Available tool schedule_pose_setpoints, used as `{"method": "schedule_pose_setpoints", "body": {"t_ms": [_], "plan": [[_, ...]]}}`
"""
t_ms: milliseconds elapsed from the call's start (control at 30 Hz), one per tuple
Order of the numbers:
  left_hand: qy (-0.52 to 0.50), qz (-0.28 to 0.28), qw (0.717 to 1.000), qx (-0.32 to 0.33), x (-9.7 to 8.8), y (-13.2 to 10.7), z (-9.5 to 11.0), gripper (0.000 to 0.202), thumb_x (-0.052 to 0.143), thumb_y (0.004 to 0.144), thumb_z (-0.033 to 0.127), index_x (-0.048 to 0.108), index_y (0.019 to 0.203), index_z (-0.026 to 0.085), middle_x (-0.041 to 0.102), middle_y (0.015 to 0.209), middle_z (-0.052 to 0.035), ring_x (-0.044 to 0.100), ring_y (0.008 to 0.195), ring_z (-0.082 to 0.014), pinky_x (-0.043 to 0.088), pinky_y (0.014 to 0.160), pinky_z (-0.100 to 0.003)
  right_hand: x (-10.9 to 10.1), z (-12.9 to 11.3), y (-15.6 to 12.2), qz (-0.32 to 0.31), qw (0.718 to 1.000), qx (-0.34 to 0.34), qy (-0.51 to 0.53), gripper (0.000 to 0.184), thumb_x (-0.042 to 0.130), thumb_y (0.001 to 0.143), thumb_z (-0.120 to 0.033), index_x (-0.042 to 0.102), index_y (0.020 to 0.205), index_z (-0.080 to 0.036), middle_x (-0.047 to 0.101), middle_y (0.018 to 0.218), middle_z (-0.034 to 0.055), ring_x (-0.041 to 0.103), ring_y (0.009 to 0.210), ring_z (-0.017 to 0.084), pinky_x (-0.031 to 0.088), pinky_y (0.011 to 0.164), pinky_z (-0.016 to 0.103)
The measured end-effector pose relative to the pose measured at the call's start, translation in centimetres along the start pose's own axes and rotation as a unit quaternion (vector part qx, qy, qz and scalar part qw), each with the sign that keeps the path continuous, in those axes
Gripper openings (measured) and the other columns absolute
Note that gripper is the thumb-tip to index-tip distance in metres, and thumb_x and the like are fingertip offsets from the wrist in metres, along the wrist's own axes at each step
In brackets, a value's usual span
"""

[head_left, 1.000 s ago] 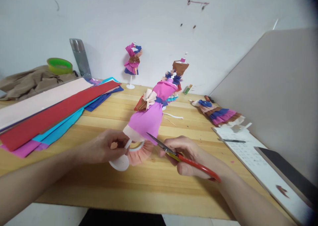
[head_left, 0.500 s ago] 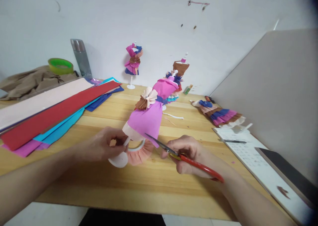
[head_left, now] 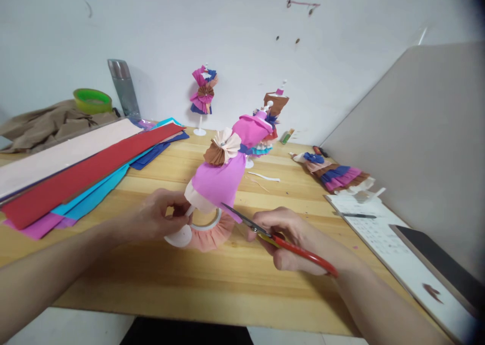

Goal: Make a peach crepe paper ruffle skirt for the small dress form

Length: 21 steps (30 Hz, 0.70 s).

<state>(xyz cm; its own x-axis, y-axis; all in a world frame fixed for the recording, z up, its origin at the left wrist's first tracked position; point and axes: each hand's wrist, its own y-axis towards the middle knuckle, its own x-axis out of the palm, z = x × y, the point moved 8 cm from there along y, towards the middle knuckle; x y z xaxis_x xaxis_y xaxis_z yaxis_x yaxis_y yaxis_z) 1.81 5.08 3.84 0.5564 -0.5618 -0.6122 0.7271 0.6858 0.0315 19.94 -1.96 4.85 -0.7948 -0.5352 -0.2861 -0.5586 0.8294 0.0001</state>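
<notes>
The dressed mannequin [head_left: 220, 181] is held tilted above the near middle of the wooden table [head_left: 159, 284]. Its long axis runs slantwise, from the white base [head_left: 178, 238] at lower left, near the left hand, up to the white knob [head_left: 270, 104] at upper right. The head end points away from the person; the fan-folded flower [head_left: 223, 145] at the waist faces left and toward the viewer.

Against half a second ago, the whole figure has shifted slightly up the view: the knob is higher, and the base has moved up and left. The skirt's right edge has also drawn left, while the scissors have hardly moved.

Both forearms reach in from the lower corners. The right hand [head_left: 291, 234] is curled around the scissors [head_left: 280, 243], fingers bent and close together on the red handles; the blades point up and left, with the tip at the skirt's lower right edge. Whether paper lies between the blades I cannot tell. The left hand [head_left: 162, 211] pinches the white stem [head_left: 190, 211] between thumb and bent fingers, just above the base. Beneath the hem, a ring with a peach ruffle [head_left: 212, 235] shows beside the base.
</notes>
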Motion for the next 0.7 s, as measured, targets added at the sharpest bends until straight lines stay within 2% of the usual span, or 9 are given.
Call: {"method": "schedule_pose_setpoints", "body": {"t_ms": [133,300,500,700], "plan": [[0.008,0.007,1.0,-0.001,0.0,0.0,-0.2,0.011,0.055,0.077,0.021,0.063,0.075,0.014,0.06,0.069,-0.0007,0.053,0.064,-0.0123,0.042,0.06,-0.023,0.2,-0.5,0.2,-0.005,1.0,-0.001,-0.022,0.037,0.077,0.07,-0.044,0.063,0.087,-0.013,0.051,0.069,-0.0022,0.039,0.058,0.009,0.03,0.049,0.021],[0.011,0.012,1.0,-0.023,0.0,-0.1,-0.2,0.017,0.054,0.081,0.028,0.064,0.08,0.014,0.059,0.071,-0.0009,0.051,0.066,-0.013,0.042,0.06,-0.024,0.1,0.5,0.0,-0.014,0.997,0.037,-0.059,0.035,0.074,0.072,-0.042,0.063,0.09,-0.014,0.05,0.067,-0.0032,0.038,0.055,0.008,0.031,0.048,0.02],[0.009,0.015,0.999,-0.032,0.2,0.0,-0.2,0.02,0.053,0.082,0.03,0.064,0.081,0.014,0.058,0.072,-0.0008,0.049,0.066,-0.0125,0.041,0.06,-0.024,0.2,-0.1,0.1,-0.013,0.999,0.001,-0.043,0.053,0.069,0.072,-0.062,0.063,0.088,-0.012,0.05,0.065,-0.0026,0.037,0.053,0.007,0.028,0.047,0.021],[0.014,0.017,1.0,-0.019,0.1,-0.1,0.1,0.015,0.052,0.082,0.026,0.061,0.079,0.015,0.054,0.07,0.0011,0.047,0.065,-0.0114,0.04,0.058,-0.022,0.4,0.1,0.2,-0.021,0.999,-0.017,-0.024,0.052,0.07,0.073,-0.061,0.064,0.089,-0.012,0.048,0.065,-0.0037,0.035,0.052,0.007,0.027,0.046,0.021]]}}
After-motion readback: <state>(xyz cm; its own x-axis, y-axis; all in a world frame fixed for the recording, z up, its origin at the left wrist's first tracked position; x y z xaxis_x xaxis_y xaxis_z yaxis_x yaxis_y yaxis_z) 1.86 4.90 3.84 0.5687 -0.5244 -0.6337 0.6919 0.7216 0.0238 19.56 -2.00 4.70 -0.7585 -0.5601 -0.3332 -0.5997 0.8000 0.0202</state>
